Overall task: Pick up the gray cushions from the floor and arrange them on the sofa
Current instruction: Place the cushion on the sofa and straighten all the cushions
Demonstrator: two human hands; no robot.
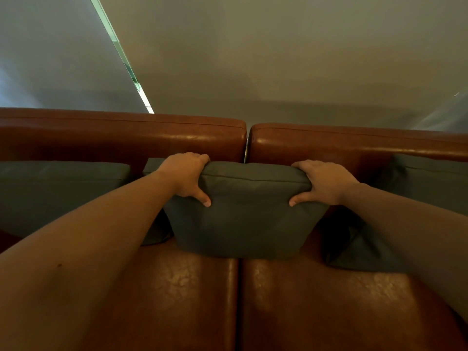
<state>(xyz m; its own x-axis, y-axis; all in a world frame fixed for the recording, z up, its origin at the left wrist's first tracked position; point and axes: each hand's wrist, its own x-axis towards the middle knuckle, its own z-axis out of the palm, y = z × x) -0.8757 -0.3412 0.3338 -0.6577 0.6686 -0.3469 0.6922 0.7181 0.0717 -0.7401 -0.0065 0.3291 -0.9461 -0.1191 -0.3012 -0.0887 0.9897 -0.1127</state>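
Note:
A gray cushion (247,214) stands upright on the brown leather sofa (177,287), leaning against the backrest right at the gap between the two back sections. My left hand (186,174) grips its top left corner, thumb pressed on the front face. At the top right corner my right hand (321,182) holds it the same way. Another gray cushion (58,191) rests against the backrest at the left. A third gray cushion (428,183) sits at the right, partly hidden by my right arm. More gray fabric shows behind the held cushion on both sides.
The sofa's seat is split by a seam down the middle, with bare shiny leather in front of the cushions. A plain wall (278,59) rises behind the backrest. A bright strip of window edge (126,62) runs diagonally at the upper left.

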